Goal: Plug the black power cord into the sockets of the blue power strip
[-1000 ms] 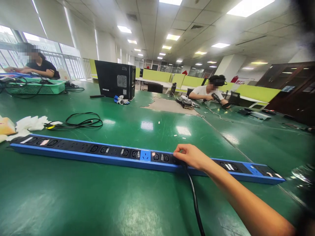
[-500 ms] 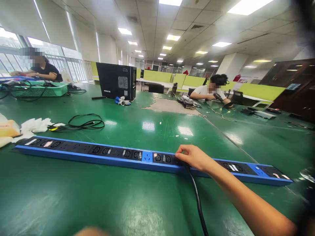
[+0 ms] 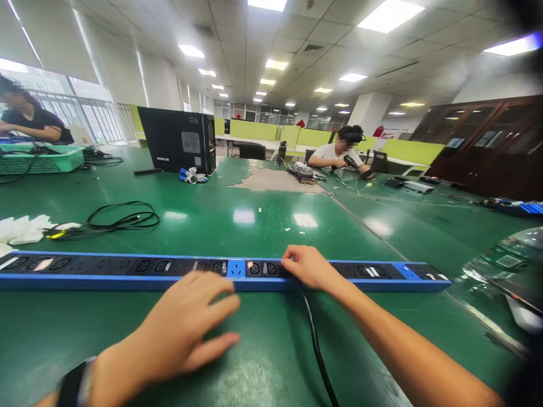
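A long blue-and-black power strip (image 3: pixel 271 284) lies across the green table, with rows of sockets, a few of them blue. My right hand (image 3: pixel 307 265) is closed at its top, right of the middle, with fingers pinched on the plug end of a black power cord (image 3: pixel 316 345). The plug is mostly hidden by the hand, so how deep it sits in a socket cannot be seen. From there the cord runs down to the bottom edge. My left hand (image 3: pixel 190 322), slightly blurred, hovers in front of the strip with fingers apart, holding nothing.
Behind the strip lie a coiled black cable (image 3: pixel 123 217) and white crumpled material (image 3: pixel 25 229). A black computer case (image 3: pixel 178 138) stands farther back, gloves (image 3: pixel 193 176) beside it. A green basket (image 3: pixel 63 160) is at left, a clear plastic bottle (image 3: pixel 509 257) at right. Two people sit across the table.
My left hand has risen from the bottom edge toward the strip. The right hand keeps its pinch at the same spot on the strip. The whole view has swung to the right.
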`<state>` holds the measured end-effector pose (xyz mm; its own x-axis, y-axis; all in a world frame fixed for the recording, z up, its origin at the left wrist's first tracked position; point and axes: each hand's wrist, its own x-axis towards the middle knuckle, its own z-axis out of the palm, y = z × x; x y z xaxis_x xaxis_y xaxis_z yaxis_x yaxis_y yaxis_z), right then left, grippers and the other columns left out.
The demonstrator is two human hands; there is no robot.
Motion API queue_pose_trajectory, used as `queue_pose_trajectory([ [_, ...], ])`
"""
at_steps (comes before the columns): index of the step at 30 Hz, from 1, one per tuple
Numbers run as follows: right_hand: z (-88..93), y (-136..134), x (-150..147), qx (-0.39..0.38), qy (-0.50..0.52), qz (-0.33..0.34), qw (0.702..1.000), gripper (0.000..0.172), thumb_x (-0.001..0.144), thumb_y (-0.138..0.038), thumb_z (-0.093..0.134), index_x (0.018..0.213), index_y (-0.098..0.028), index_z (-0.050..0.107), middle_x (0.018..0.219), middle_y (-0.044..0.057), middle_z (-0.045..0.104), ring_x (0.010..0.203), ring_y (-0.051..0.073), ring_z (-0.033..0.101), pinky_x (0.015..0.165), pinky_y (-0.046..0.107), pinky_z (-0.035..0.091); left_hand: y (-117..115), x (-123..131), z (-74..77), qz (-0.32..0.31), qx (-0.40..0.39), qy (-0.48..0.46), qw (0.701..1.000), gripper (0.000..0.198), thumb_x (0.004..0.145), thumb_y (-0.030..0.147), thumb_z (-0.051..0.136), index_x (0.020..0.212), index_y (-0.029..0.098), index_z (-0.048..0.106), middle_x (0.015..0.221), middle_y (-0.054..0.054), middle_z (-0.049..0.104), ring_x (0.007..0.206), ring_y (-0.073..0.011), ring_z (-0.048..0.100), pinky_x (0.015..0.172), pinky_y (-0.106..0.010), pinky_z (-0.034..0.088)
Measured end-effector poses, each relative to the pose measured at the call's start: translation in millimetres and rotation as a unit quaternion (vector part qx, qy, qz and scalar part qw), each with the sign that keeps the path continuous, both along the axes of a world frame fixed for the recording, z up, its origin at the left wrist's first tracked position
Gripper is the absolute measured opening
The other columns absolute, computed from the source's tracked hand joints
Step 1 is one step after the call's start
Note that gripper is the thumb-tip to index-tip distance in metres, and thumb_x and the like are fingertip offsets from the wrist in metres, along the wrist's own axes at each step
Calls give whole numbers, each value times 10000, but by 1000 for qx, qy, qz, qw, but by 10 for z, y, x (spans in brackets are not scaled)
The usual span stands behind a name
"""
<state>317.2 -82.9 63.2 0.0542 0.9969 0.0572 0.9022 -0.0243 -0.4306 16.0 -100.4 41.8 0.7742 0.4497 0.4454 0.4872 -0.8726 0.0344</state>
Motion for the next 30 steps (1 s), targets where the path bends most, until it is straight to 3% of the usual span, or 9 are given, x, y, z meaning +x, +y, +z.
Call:
queue_pose_trajectory([
  [4, 470, -176, 191, 95, 78, -42, 992, 216, 794, -337, 532, 723, -178, 658, 658, 28, 668, 605, 143, 558, 577, 255, 392, 365, 474, -211, 56, -11, 17, 998, 753, 852, 662, 537, 1450, 224, 403, 1413, -139, 543, 1268, -322, 508, 1019, -467, 420],
  [6, 718, -307, 420, 133, 113, -63, 983, 303, 800, -441, 537, 813, -175, 682, 714, 50, 701, 616, 156, 579, 573, 269, 415, 441, 539, -343, 74, -13, 13, 997, 759, 861, 670, 516, 1461, 225, 385, 1412, -133, 548, 1278, -317, 503, 1043, -464, 393],
  [8, 825, -429, 719, 116, 107, -81, 984, 398, 774, -535, 558, 865, -174, 700, 740, 65, 712, 611, 165, 580, 573, 284, 425, 497, 503, -411, 90, -7, -1, 996, 704, 884, 648, 492, 1440, 223, 420, 1391, -128, 569, 1274, -314, 506, 1062, -473, 367],
  [10, 745, -517, 1041, 70, 75, -98, 990, 455, 731, -604, 575, 823, -178, 707, 729, 59, 704, 608, 167, 566, 578, 293, 422, 575, 414, -401, 127, -7, -12, 992, 638, 910, 620, 460, 1390, 200, 486, 1367, -137, 588, 1265, -318, 512, 1064, -493, 355],
  [13, 415, -560, 1432, -3, 32, -88, 996, 474, 715, -641, 563, 783, -194, 708, 703, 26, 683, 621, 162, 560, 600, 292, 421, 727, 272, -314, 217, -22, -14, 976, 546, 941, 569, 416, 1272, 172, 591, 1302, -143, 637, 1238, -322, 539, 1071, -535, 325],
  [17, 106, -487, 1608, -29, 6, -61, 998, 447, 759, -612, 519, 786, -204, 701, 687, 8, 665, 636, 159, 554, 610, 284, 404, 851, 182, -244, 300, -66, 0, 952, 509, 940, 557, 387, 1163, 192, 663, 1221, -122, 694, 1216, -323, 568, 1100, -563, 265],
  [21, 94, -387, 1580, -55, -39, -54, 996, 408, 759, -575, 524, 782, -208, 702, 593, -4, 604, 578, 158, 506, 581, 288, 364, 907, 72, -204, 300, -125, 24, 945, 500, 915, 575, 396, 1139, 235, 686, 1174, -89, 724, 1111, -287, 640, 1091, -507, 300],
  [26, 91, -360, 1659, -72, -57, -16, 996, 402, 792, -568, 507, 822, -219, 704, 562, -18, 561, 552, 147, 460, 565, 281, 331, 1084, -445, -50, 404, -98, 61, 907, 453, 891, 545, 420, 1051, 252, 727, 1094, -64, 753, 1104, -292, 632, 1088, -512, 266],
  [30, 85, -323, 1690, -109, -37, 4, 993, 411, 804, -584, 511, 833, -219, 698, 589, -18, 559, 566, 144, 465, 565, 274, 331, 1151, -767, 44, 468, -192, 81, 859, 583, 915, 600, 298, 1039, 228, 731, 1010, -75, 752, 934, -301, 656, 786, -372, 446],
])
